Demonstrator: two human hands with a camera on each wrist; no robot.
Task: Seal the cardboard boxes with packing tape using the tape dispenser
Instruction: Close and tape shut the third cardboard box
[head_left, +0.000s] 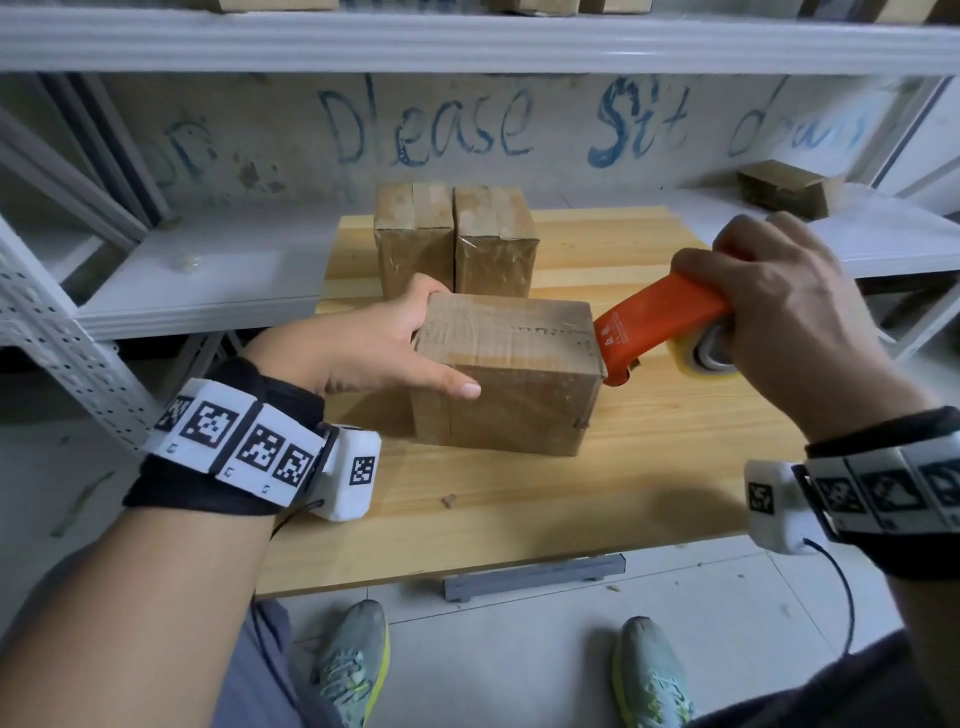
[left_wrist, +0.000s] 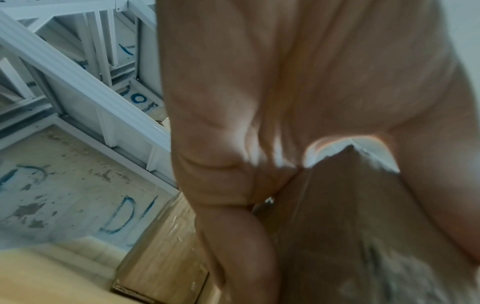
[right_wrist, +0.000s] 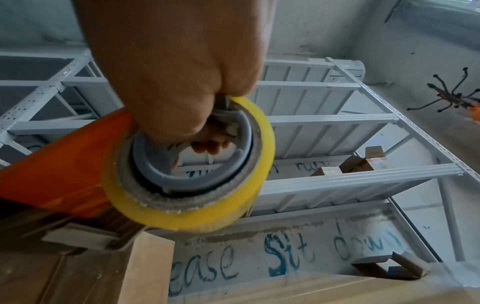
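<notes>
A cardboard box lies on the wooden table with clear tape along its top. My left hand grips its left end, thumb on the near face and fingers behind; in the left wrist view the box fills the space under the palm. My right hand grips the orange tape dispenser by its roll of yellowish tape. The dispenser's front edge meets the box's top right edge. In the right wrist view my fingers curl through the grey hub of the tape roll beside the orange dispenser.
Two more taped boxes stand side by side at the table's far edge. White metal shelving runs behind and on both sides, with a small box at the right. My feet show under the near edge.
</notes>
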